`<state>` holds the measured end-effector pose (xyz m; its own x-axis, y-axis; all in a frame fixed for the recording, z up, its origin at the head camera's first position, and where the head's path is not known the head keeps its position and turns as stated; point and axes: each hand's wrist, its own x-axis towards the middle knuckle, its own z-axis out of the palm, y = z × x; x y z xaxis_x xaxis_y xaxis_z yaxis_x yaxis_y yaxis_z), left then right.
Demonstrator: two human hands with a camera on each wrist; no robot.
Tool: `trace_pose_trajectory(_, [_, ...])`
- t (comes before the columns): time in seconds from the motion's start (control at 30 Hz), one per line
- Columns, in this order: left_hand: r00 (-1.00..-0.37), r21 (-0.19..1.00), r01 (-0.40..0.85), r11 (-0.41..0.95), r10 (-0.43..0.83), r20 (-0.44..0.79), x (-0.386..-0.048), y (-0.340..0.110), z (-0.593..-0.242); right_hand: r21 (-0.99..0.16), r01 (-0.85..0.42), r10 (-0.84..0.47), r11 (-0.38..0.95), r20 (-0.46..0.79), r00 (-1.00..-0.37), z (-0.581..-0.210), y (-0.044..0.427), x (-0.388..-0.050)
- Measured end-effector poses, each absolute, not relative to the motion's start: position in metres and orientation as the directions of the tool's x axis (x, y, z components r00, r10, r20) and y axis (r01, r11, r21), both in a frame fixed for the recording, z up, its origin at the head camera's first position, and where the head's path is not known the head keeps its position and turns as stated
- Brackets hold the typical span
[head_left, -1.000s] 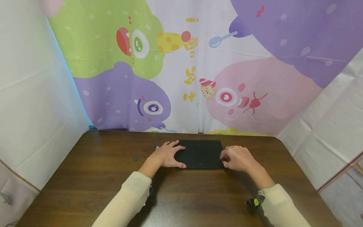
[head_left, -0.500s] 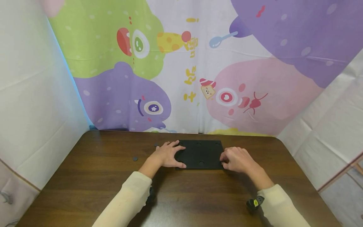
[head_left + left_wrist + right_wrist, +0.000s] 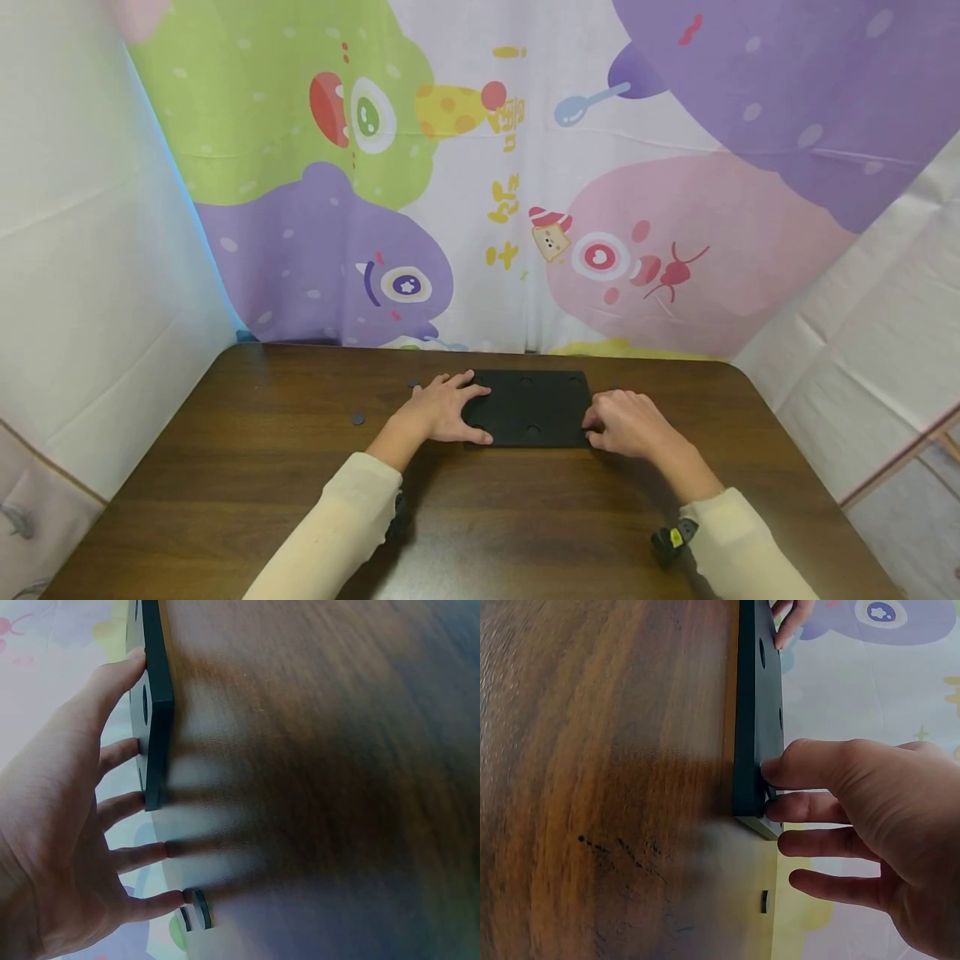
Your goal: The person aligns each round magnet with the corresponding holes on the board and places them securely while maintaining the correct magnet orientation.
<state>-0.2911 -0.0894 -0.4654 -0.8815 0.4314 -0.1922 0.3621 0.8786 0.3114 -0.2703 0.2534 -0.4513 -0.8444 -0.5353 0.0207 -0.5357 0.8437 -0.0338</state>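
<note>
Two loose discs (image 3: 357,420) lie left of a board (image 3: 536,408) near the far edge of the brown bench (image 3: 525,517). The left hand (image 3: 442,410) spreads its fingers on the board; the right hand (image 3: 628,422) pinches a disc (image 3: 771,793) at the near right corner. Cartoon cloth (image 3: 495,308) hangs behind, white sheets (image 3: 90,250) beside.

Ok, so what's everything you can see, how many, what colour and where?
Table: one, brown, lower half.
Board: one, black, near the table's far edge.
Discs: three loose, dark, on the table, two left of the board, one right.
Cartoon sheet: one, multicoloured, behind the table.
Side sheets: two, mostly white, either side.
Wrist devices: two, black, one per wrist.
Sleeves: two, cream, on the forearms.
Left hand: one, bare, spread over the board's left end.
Right hand: one, bare, at the board's right end, pinching what looks like another disc.
</note>
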Motion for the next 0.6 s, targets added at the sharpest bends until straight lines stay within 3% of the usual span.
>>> trace_pose_trajectory(0.33, [-0.878,0.316,0.364,0.876,0.436,-0.197,-0.293,-0.090,-0.468,0.003,-0.569,-0.568,0.822,0.047,-0.821,-0.453,0.253,-0.270])
trace_pose_trajectory(0.6, [-0.873,0.330,0.376,0.866,0.450,-0.188,-0.325,-0.097,-0.509,0.037,-0.588,-0.589,0.808,0.090,-0.803,-0.454,0.254,-0.272])
